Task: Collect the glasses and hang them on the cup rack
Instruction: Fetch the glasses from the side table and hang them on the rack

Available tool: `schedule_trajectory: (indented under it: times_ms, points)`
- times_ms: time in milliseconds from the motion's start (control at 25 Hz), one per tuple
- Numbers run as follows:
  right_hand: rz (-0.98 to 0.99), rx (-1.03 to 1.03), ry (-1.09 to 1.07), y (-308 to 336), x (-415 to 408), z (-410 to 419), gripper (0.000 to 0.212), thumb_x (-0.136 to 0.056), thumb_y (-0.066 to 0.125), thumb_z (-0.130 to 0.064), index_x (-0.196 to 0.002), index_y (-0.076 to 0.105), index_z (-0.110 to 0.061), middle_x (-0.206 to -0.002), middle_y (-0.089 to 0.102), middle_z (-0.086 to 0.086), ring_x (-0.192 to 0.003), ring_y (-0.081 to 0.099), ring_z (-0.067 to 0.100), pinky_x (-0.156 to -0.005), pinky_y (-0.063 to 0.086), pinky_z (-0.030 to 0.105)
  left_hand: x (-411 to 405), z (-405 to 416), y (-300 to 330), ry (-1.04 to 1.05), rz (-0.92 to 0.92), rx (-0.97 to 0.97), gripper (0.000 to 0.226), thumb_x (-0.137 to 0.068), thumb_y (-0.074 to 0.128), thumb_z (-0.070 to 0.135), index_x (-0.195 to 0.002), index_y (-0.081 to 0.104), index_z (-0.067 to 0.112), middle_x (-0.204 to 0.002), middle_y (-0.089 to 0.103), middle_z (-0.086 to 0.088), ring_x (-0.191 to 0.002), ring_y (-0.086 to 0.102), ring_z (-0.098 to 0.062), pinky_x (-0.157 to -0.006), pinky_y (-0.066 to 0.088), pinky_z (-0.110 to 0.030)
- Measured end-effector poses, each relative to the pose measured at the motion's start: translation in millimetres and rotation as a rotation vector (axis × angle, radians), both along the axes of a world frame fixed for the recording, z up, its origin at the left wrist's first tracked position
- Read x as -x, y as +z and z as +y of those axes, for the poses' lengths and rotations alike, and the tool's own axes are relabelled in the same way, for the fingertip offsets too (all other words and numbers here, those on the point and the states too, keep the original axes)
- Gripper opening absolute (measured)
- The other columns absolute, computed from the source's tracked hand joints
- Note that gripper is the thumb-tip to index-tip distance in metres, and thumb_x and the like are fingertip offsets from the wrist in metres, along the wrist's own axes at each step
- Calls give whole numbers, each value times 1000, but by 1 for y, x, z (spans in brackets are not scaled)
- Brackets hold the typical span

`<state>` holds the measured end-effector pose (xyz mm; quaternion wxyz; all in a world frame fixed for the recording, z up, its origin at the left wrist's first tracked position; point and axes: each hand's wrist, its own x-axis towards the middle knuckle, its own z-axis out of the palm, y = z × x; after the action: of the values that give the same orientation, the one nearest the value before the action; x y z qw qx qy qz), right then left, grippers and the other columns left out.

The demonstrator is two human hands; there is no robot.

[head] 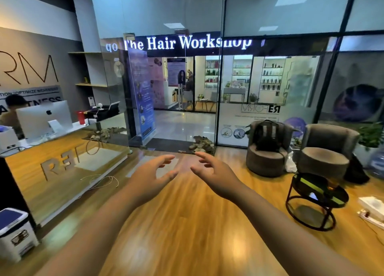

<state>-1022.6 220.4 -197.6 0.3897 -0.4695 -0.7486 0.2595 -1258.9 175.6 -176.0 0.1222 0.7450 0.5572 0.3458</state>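
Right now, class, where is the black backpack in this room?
In the head view, the black backpack sits on the nearer-left round armchair, right of the glass door and left of the second armchair.

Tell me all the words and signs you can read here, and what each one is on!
"The Hair Workshop": lit sign over the shop across the hall.
"RM": big letters on the grey wall.
"RE", seen backwards, then an outline "O": front of the wooden desk.
"RE", backwards, then thin letters: glass panel.
Apple logo, no words: back of the computer.
Too small or blurred: the blue banner, the shop posters, the wall's lower lines.
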Motion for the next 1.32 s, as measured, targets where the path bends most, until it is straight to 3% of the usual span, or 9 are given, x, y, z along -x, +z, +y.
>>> schedule_trajectory:
  times_ms: [160, 320, 480, 680, 880, 1040, 1240, 1320]
  points:
    - [14, 15, -39, 0, -33, 76, 62, -96, 62, -63, -153, 47, -43, -145, 60, -8, -128, 55, 7, -93, 49, 24, -36, 88, 0, -59, 3, 2, 54, -98, 66, 47, -148, 54, 31, -138, 62, 13, -124, 57, -4, -99, 45, -25]
    - [19, 23, -96, -8, -68, 144, 65, -95, 61, -66, -154, 46, -42, -146, 59, -8, -124, 52, 2, -83, 41, 12, -68, 174, -5, -107, -18, 11, 55, -97, 67, 47, -148, 54, 30, -139, 63, 12, -127, 58, -6, -105, 47, -31]
    - [46, 64, -194, -19, -101, 207, 64, -96, 62, -63, -154, 46, -41, -149, 58, -6, -130, 53, 8, -91, 45, 24, -107, 257, -14, -205, -16, 21, 54, -97, 66, 50, -147, 55, 32, -139, 62, 14, -126, 57, -2, -104, 46, -27]
    - [34, 73, -330, -16, -151, 298, 64, -97, 64, -58, -155, 47, -38, -149, 58, -1, -133, 55, 14, -104, 49, 34, -152, 384, -19, -341, -11, 40, 56, -95, 65, 56, -146, 54, 38, -139, 62, 17, -126, 56, -1, -107, 48, -32]
    - [28, 60, -504, -6, -205, 379, 62, -96, 64, -60, -153, 48, -41, -146, 60, -4, -129, 55, 11, -96, 44, 24, -216, 502, -10, -514, -36, 32, 54, -96, 66, 55, -145, 55, 37, -137, 63, 17, -125, 58, -1, -105, 47, -28]
    - [32, 57, -595, -11, -243, 423, 61, -96, 64, -60, -152, 48, -42, -144, 61, -6, -124, 55, 6, -85, 40, 13, -266, 569, -13, -615, -30, 27, 52, -97, 66, 52, -146, 55, 38, -136, 64, 16, -128, 57, -2, -108, 48, -33]
    - [51, 41, -685, -18, -301, 479, 62, -99, 64, -56, -156, 46, -38, -151, 57, -4, -136, 53, 14, -95, 43, 24, -323, 645, -25, -671, -33, 34, 54, -98, 66, 51, -148, 52, 39, -134, 65, 16, -128, 58, -2, -107, 48, -33]
    - [54, 20, -714, -23, -326, 505, 64, -99, 63, -57, -157, 42, -40, -149, 56, -6, -133, 52, 11, -90, 43, 21, -349, 673, -31, -674, -50, 42, 57, -98, 65, 51, -151, 46, 42, -132, 65, 18, -127, 57, -1, -105, 47, -32]
